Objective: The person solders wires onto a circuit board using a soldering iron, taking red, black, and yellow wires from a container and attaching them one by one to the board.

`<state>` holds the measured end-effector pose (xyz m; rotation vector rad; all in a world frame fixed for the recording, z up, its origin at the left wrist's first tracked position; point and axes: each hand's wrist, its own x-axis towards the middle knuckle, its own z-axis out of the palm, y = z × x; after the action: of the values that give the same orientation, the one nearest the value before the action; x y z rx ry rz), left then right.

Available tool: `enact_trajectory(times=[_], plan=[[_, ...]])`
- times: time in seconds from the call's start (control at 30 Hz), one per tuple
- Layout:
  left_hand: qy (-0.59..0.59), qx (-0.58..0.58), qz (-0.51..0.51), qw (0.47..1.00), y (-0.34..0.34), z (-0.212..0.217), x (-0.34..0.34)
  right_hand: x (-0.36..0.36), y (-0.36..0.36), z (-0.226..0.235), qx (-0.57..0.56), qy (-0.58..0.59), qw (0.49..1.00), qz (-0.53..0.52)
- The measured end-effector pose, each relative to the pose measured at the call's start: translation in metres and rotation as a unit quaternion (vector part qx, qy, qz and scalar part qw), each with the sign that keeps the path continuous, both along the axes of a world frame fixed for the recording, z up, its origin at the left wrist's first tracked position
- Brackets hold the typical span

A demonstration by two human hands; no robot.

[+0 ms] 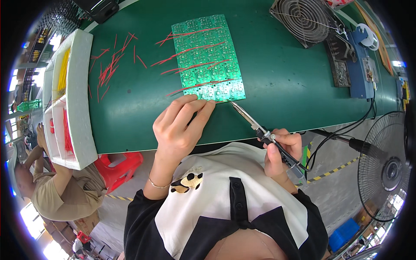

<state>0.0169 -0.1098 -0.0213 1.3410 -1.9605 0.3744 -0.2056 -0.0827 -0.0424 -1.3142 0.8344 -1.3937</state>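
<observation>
A green circuit board panel [235, 82] lies on the table, with several thin red wires laid in rows across it and sticking out past its left edge. My left hand [180, 123] is at the panel's near edge, its thumb and fingers closed round a short red wire [220, 102] that shows only in part. In my right hand [281, 151] is a soldering iron [253, 123], gripped by its dark handle and slanting up to the left. Its tip meets the panel's near edge, just right of my left fingertips.
Loose red wires [113, 65] lie left of the panel. A white foam box [84, 99] with yellow and red wires stands at the left edge. A round-grilled fan unit [303, 19] and a blue device [362, 69] with black cables stand right. Another person [69, 195] sits at left.
</observation>
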Motion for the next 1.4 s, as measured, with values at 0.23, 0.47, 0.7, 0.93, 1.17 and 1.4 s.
enact_trajectory(times=[0.23,0.47,0.7,0.93,1.17,1.4], plan=[[0.005,-0.004,0.001,1.0,0.0004,-0.0016,0.0007,0.0033,0.0006,0.0019,0.007,0.002,1.0,-0.01],[0.003,-0.003,-0.002,1.0,0.001,-0.0004,0.0011,0.0048,0.0005,0.0025,0.005,0.01,1.0,-0.012],[0.021,-0.004,-0.006,1.0,0.0008,-0.0029,0.0017,0.0048,0.0011,0.0036,0.008,0.029,0.999,-0.014],[-0.009,-0.002,-0.008,1.0,0.0014,-0.0016,0.0029,0.0056,0.002,-0.0025,0.013,-0.006,1.0,-0.027],[-0.005,-0.005,-0.006,1.0,0.002,-0.0037,0.0037,0.0059,0.0021,-0.0026,0.009,0.012,0.999,-0.051],[-0.004,-0.004,-0.004,1.0,0.0017,-0.0025,0.0027,0.0095,0.0004,-0.001,0.002,0.031,0.997,-0.073]])
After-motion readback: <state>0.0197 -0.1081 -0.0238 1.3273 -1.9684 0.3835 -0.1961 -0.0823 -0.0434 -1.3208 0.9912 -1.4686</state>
